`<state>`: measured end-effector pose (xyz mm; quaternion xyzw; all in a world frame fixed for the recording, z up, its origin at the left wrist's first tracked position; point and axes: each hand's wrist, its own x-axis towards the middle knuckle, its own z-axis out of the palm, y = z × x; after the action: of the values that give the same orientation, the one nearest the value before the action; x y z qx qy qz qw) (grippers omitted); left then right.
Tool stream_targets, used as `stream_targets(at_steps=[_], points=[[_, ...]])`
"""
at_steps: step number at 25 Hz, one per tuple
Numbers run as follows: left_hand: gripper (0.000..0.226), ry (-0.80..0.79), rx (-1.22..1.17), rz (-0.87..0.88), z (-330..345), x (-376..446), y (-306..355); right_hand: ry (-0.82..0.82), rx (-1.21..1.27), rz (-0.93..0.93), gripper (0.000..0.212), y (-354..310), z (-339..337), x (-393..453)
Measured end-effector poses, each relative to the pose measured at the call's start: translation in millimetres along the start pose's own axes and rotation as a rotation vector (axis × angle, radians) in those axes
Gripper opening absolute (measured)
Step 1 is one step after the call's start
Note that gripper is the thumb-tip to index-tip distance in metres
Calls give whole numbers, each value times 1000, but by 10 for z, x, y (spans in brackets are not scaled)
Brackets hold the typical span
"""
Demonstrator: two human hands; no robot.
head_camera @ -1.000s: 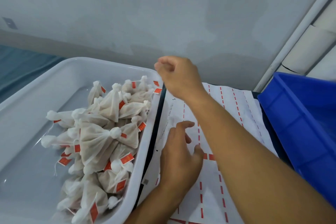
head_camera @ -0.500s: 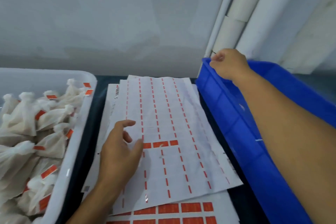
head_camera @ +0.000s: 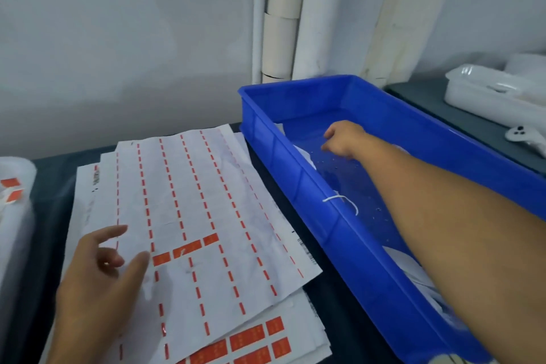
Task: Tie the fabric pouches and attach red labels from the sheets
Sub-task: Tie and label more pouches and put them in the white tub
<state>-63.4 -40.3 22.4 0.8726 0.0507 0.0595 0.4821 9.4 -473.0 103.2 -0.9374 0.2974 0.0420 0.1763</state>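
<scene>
A dark table (head_camera: 334,298) stands against a pale wall. At far left, the white tray (head_camera: 17,216) shows only its rim and a few labelled pouches (head_camera: 11,190). The left hand (head_camera: 100,284) rests with loose, spread fingers on the label sheets (head_camera: 206,216); three red labels (head_camera: 186,248) remain on the top one. The right hand (head_camera: 344,139) reaches into the blue bin (head_camera: 295,174), fingers curled down; whether it grips anything cannot be told. A hasty pull might snag the white string (head_camera: 339,201) draped on the rim.
</scene>
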Motion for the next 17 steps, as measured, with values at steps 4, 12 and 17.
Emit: stream_targets(at_steps=[4, 12, 17], points=[[53, -29, -30, 33, 24, 50, -27, 122, -131, 118, 32, 349, 34, 176], [57, -15, -20, 54, 90, 197, -217, 107, -51, 81, 69, 876, 14, 445], [56, -31, 7, 46, 75, 227, -261, 212, -190, -6, 32, 871, 112, 539]])
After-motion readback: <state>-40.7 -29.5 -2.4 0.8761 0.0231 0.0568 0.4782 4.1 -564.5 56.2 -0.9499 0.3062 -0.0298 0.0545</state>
